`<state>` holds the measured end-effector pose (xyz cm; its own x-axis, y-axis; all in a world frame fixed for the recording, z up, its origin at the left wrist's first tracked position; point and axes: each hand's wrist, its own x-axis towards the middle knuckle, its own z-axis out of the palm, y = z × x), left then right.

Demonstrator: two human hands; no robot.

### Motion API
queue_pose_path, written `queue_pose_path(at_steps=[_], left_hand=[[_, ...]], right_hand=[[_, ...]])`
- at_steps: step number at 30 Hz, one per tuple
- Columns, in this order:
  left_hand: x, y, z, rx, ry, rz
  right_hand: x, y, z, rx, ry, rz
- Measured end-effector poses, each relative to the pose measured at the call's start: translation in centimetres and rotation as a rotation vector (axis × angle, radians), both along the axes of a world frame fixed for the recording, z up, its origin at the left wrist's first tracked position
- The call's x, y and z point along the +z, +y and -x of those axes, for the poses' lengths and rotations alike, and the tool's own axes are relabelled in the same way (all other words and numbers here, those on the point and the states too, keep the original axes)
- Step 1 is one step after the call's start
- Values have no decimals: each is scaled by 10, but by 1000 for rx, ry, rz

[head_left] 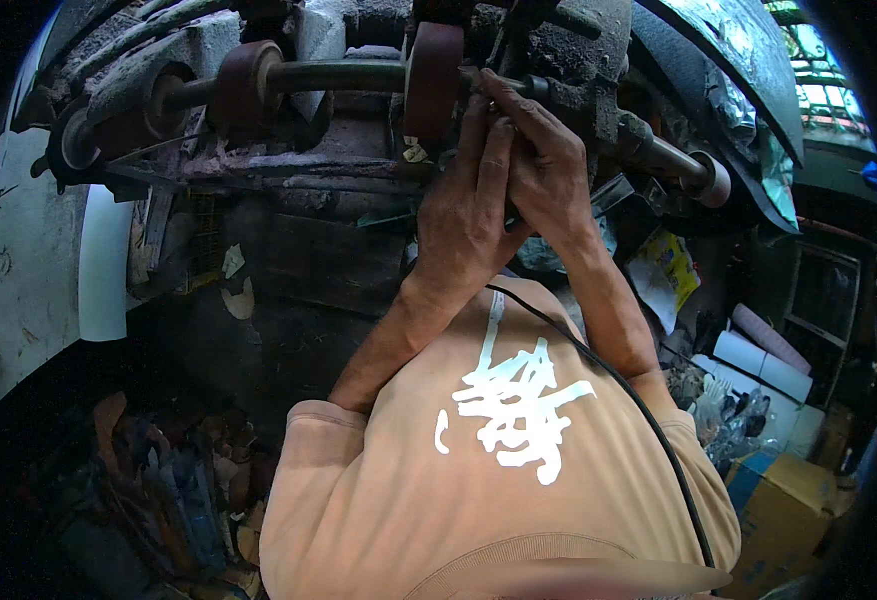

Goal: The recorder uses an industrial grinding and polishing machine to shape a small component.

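Observation:
Both my hands are raised together at a dusty machine with a long metal shaft [343,76]. My left hand [468,205] has its fingers drawn together and pointing up, just right of a reddish-brown wheel [432,85] on the shaft. Close against it, my right hand [550,165] bends its fingers inward, and the fingertips of the two hands meet by the shaft. Whatever small thing they pinch is too dark and covered to make out. A second reddish wheel [248,82] sits farther left along the shaft.
Another roller [710,180] ends the shaft on the right, under a dark curved cover [728,50]. A white cylinder [105,265] stands at left. Scraps [173,490] pile up at lower left. A cardboard box [783,510] lies at lower right. A black cable [648,420] crosses my shirt.

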<state>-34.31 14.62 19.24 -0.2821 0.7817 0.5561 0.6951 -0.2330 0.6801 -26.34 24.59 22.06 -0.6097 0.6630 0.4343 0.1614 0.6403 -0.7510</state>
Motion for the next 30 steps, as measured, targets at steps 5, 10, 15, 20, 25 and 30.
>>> queue_pose_path(at_steps=[5,10,15,20,25,30], left_hand=[[-1,0,0,0,3,11],[-1,1,-1,2,-17,9],[1,0,2,5,12,17],[0,1,3,5,5,12],[2,-2,4,-2,-36,31],[1,-3,3,4,13,15]], right_hand=[[1,-1,-1,-14,-11,0],[1,-1,0,-22,-16,24],[0,0,2,-2,9,-28],[0,0,3,4,17,2],[-1,0,5,6,8,30],[4,-4,3,-8,-5,21]])
